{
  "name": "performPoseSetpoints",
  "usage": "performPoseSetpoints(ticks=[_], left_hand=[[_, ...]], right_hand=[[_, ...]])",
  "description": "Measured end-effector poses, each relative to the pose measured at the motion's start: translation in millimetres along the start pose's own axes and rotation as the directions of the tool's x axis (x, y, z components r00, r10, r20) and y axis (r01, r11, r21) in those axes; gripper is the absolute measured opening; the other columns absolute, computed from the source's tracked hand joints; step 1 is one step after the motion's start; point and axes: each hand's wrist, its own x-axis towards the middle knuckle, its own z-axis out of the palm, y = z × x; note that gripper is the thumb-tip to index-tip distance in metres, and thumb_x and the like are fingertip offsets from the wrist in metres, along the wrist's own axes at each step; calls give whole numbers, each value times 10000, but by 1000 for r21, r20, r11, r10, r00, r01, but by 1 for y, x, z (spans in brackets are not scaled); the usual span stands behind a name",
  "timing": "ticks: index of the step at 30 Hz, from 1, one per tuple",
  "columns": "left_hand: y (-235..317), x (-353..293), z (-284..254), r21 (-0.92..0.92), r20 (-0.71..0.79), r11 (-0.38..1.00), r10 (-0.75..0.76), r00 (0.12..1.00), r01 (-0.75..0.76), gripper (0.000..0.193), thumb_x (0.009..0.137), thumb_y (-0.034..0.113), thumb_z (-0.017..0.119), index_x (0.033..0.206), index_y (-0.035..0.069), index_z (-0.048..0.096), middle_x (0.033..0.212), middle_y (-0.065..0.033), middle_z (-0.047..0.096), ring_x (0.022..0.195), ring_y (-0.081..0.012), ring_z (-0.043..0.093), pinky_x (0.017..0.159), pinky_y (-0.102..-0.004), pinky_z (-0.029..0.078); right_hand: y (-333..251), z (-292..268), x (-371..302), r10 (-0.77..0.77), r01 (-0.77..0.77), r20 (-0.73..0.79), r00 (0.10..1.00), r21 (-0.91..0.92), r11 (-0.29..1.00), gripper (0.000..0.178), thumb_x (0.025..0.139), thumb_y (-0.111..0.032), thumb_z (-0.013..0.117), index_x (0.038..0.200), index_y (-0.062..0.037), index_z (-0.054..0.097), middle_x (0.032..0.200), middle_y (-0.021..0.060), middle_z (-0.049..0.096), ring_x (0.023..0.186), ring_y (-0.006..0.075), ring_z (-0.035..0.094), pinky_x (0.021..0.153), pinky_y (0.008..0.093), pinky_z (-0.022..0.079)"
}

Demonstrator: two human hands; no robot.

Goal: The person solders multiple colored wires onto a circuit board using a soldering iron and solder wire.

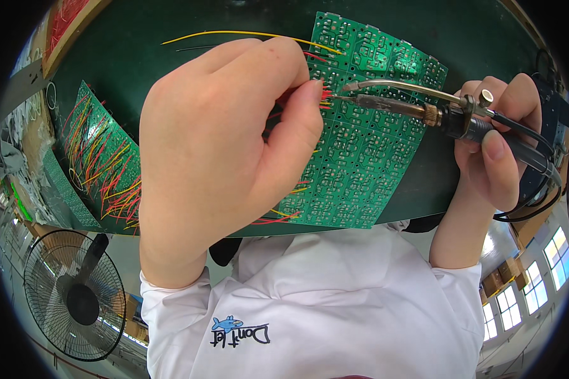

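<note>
A green panel of joined circuit boards (367, 170) lies on the dark green table, solder side up. My left hand (224, 126) is over its left edge, thumb and forefinger pinched on a red wire (326, 95) at the board. My right hand (496, 136) grips a soldering iron (446, 117) with a thin metal feed tube (404, 84) clamped along it. The iron's tip reaches the board beside my left fingertips; whether it touches is too small to tell. More red and yellow wires (300, 187) stick out along the panel's left edge, partly hidden by my hand.
A long yellow wire (253, 33) and a dark one lie at the panel's top left. Farther left, another green panel (123, 136) bears many red and yellow wires. A black device (553, 120) with cables stands at right. A fan (82, 303) is beyond the table edge.
</note>
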Motion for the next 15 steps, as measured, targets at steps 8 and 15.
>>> performPoseSetpoints(ticks=[8,15], left_hand=[[-1,-1,0,-5,5,1000,-1,1000,1,102,869,-16,633,787,-24,571,662,-37,498,532,-87,423,472,-235,319],[5,2,-6,42,1,999,15,1000,-15,97,881,23,637,811,-22,586,674,-69,528,557,-141,483,516,-271,378]], right_hand=[[4,-16,1,34,-41,47,998,154,987,254,842,-149,635,906,-101,394,757,49,473,670,104,415,615,252,371],[9,-12,6,-68,61,20,997,246,967,229,839,-93,622,886,-59,400,790,74,518,627,64,432,591,169,369]])
